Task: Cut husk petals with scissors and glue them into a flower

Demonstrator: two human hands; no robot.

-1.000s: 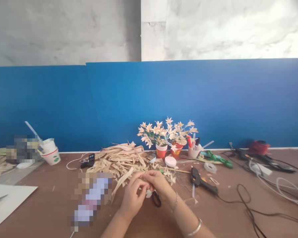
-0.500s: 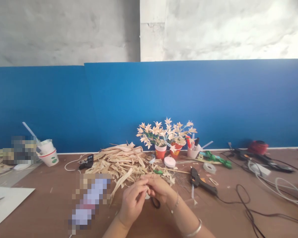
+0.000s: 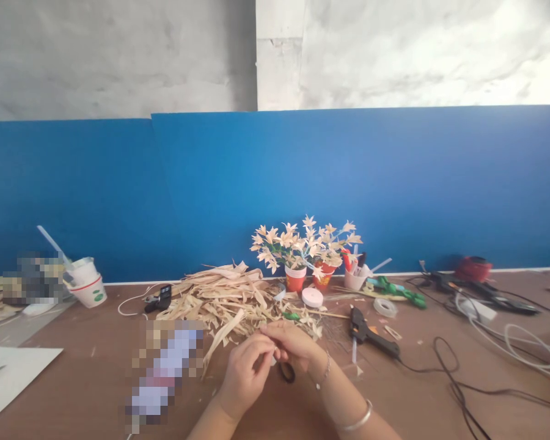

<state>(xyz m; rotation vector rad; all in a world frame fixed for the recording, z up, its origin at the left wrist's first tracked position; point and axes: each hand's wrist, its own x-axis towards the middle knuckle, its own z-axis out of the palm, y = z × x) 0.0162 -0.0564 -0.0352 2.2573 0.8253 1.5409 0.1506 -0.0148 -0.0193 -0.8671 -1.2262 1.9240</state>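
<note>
My left hand (image 3: 247,371) and my right hand (image 3: 297,346) meet fingertip to fingertip over the front of the table. Both are closed in a pinch, and whatever lies between the fingers is too small and too covered to name. Just beyond them spreads a heap of dry, pale husk strips (image 3: 224,293). A black loop like a scissors handle (image 3: 287,373) shows on the table below my right hand. Pale star-shaped flowers (image 3: 309,238) stand in red-and-white paper cups (image 3: 295,280) behind the heap.
A black glue gun (image 3: 373,336) lies to the right, its cable (image 3: 458,385) looping over the brown table. Near it are a tape roll (image 3: 385,307) and a round white spool (image 3: 312,297). A white cup (image 3: 89,292) and white sheet (image 3: 18,373) are at left; a blue partition (image 3: 348,171) rises behind.
My hands stay together in nearly the same place, with only slight finger movement. The whole view has shifted very slightly.
</note>
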